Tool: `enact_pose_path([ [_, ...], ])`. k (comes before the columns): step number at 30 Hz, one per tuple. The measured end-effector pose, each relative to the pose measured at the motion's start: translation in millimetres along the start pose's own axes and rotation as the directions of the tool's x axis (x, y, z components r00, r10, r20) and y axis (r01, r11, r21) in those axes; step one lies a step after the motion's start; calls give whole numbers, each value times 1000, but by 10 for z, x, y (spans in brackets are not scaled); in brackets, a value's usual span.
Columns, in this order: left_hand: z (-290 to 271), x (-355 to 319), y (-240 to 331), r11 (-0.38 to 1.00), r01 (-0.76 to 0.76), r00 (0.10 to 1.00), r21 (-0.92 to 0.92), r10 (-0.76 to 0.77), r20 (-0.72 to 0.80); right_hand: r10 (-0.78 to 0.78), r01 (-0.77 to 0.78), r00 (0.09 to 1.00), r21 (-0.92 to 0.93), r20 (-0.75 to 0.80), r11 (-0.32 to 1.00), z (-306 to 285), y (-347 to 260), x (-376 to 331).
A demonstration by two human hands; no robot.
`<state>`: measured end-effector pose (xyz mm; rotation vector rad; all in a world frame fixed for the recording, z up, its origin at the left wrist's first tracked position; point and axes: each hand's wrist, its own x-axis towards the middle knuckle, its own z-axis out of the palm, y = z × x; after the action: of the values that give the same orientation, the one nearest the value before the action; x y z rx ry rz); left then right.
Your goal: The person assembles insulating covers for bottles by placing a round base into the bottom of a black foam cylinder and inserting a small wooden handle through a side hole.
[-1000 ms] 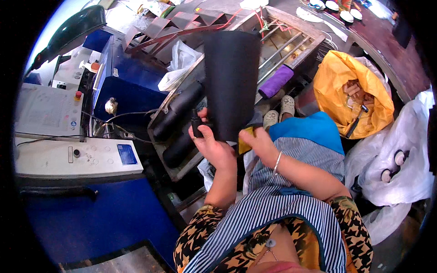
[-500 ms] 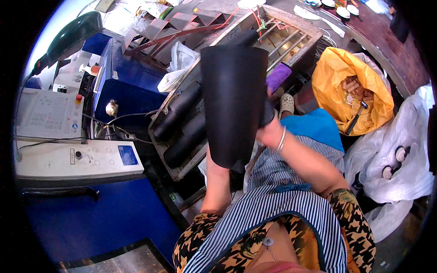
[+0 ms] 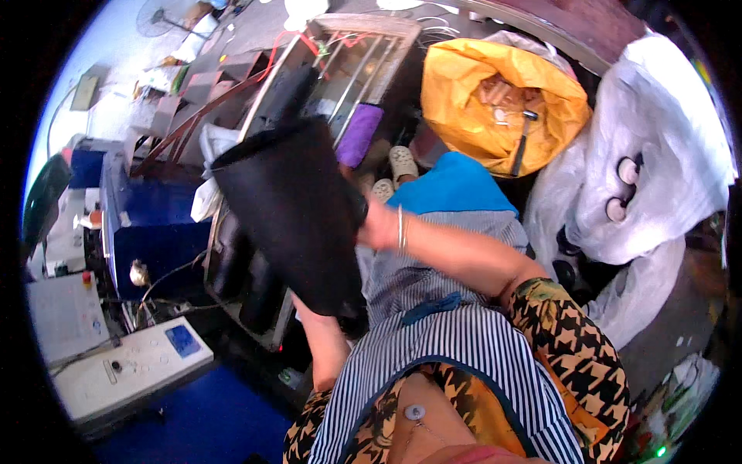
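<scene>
A black, tapered tube [image 3: 286,209], much like a boot shaft, is held up before me above the crate. It leans, with its wide open end at the upper left and its narrower end down. At its right edge is my right hand [image 3: 376,224], closed on it, a bracelet at the wrist and the fingertips hidden behind the tube. My left hand passes behind the tube's lower end; just its wrist and forearm [image 3: 318,329] show, and its fingers are hidden. More dark tubes [image 3: 232,251] lie in the wooden crate [image 3: 379,29] behind.
A purple roll [image 3: 359,135] rests at the crate's right side. To the right stand a yellow sack [image 3: 452,85] with brown pieces and a hammer [image 3: 522,143], then white plastic bags [image 3: 657,147]. On the left are a white control panel [image 3: 139,371] and a blue machine [image 3: 158,240].
My view has swung to the right, so the surroundings shift left. The tube has tilted, its wide end going left. My right hand stays at its right edge.
</scene>
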<state>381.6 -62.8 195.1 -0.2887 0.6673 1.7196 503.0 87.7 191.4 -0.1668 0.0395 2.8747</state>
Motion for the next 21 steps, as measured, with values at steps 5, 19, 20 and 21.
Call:
enact_pose_path([
  [5, -27, 462, -168, 981, -126, 991, 150, 116, 71, -554, 399, 499, -744, 667, -536, -754, 110, -374],
  [19, 140, 558, -863, 62, -607, 791, 792, 141, 595, -930, -875, 366, -327, 32, -356, -1478, -2108, -3213],
  [20, 156, 563, -877, 67, -592, 803, 803, 134, 581, -924, -901, 380, -244, -48, -358, -1471, -2118, -3191],
  [21, 171, 566, -885, 72, -576, 815, 814, 127, 565, -914, -917, 386, -159, -128, -365, -1468, -2099, -3144],
])
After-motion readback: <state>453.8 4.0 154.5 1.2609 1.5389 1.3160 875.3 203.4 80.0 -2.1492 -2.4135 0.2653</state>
